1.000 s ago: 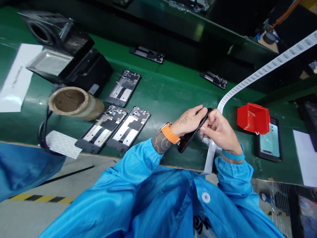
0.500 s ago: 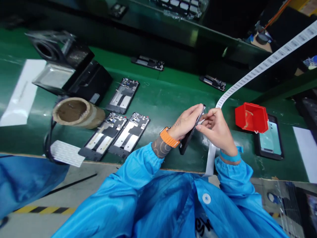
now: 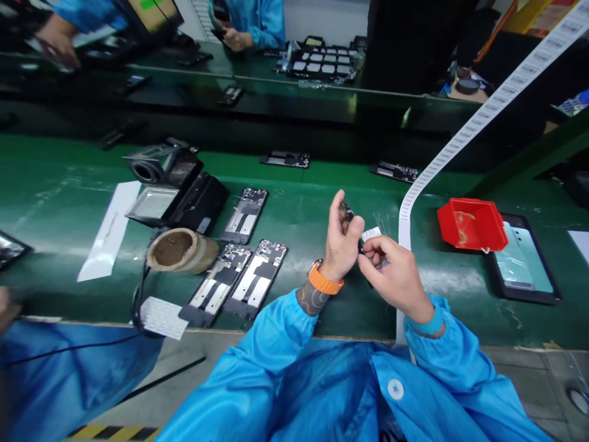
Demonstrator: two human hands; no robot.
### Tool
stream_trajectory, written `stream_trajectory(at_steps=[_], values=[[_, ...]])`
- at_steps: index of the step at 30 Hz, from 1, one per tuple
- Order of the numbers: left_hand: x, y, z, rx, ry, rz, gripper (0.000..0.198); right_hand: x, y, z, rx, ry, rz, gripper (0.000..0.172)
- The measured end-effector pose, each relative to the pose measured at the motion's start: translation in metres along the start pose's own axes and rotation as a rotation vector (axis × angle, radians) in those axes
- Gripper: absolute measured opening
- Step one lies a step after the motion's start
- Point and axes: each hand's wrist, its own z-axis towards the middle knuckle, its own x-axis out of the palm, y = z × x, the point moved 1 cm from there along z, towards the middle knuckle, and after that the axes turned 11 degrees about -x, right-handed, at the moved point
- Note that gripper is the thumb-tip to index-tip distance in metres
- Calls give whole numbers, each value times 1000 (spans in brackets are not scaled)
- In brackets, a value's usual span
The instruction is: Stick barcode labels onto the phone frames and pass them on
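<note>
My left hand (image 3: 341,240), with an orange watch band at its wrist, is closed round a dark opened phone (image 3: 347,212), mostly hidden behind my fingers and palm. My right hand (image 3: 396,276) is close beside it, thumb and fingers pinched near the phone's edge. A small white label (image 3: 371,234) shows at my right fingertips; its contact with the phone is hidden. Left of my hands lie opened phones, one nearer phone (image 3: 257,279), another phone (image 3: 216,285) next to it and a third phone (image 3: 246,215) behind.
A strip of barcode labels (image 3: 453,147) slants past my right hand. A red bin (image 3: 473,224) touches a dark tray (image 3: 547,288). At left stand a cardboard tube (image 3: 207,255) and a black device (image 3: 197,202). Co-workers' hands (image 3: 237,40) show across the bench.
The view has tilted up, showing more of the far bench. My left hand has turned, with its fingers now pointing upward, and the phone is more hidden. The white label shows more clearly.
</note>
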Motion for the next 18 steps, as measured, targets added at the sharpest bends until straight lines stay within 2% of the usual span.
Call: stream_trajectory(at_steps=[2,4,5,7,11,13,15,18], values=[[0,-1,-3,125,109,41,80,-9,-2,1,-10,83,-29,12],[1,-10,-3,128,214,130,76,-18,-5,1,-63,149,-87,17],[1,-18,-1,105,243,196,67,-23,-8,1,-99,166,-129,18],[3,-40,6,4,280,381,46,-29,-13,3,-182,194,-236,16],[5,-87,35,-343,426,775,17,-33,-22,12,-356,296,-378,10],[2,-105,58,-417,473,849,12,-38,-28,16,-381,245,-373,11],[-7,-121,91,-388,380,824,13,-49,-38,16,-326,54,-341,15],[-18,-145,164,-203,29,664,10,-72,-61,7,-121,-311,-318,16]])
